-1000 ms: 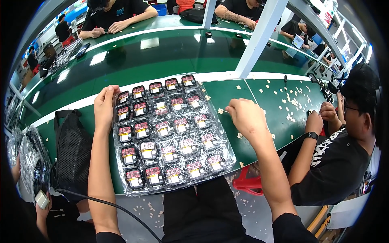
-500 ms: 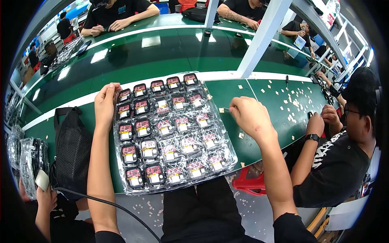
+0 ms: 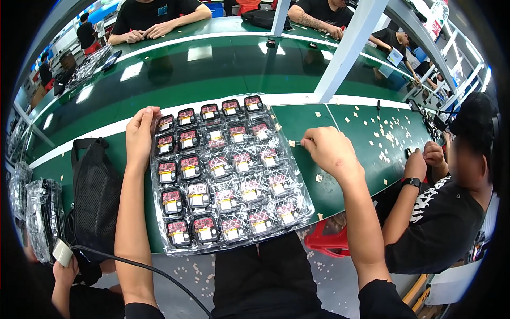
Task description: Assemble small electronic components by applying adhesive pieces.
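Note:
A clear plastic tray (image 3: 313,204) with rows of small black-rimmed electronic modules (image 3: 189,167) lies before me on the green bench, reaching over its front edge. Each module shows a red circuit board and a white-and-silver block with a yellow strip. At the tray's far left corner, my left hand (image 3: 142,127) has its fingers closed on the rim. My right hand (image 3: 326,149) is off the tray's right side, its fingers pinching a thin light-coloured tool, mostly hidden by the hand. The tool's tip meets a small beige square (image 3: 291,143) beside the tray.
Loose beige squares (image 3: 390,133) are scattered over the bench at right. A black mesh bag (image 3: 95,196) lies at left, with wrapped stacked trays (image 3: 42,212) beyond it. A cable (image 3: 154,270) crosses low left. A co-worker (image 3: 451,202) sits close at right; a metal post (image 3: 345,58) rises ahead.
The whole view has shifted slightly. Both my hands keep their places at the tray and the beige square. A neighbour's hand at the lower left has moved down slightly with a pale object.

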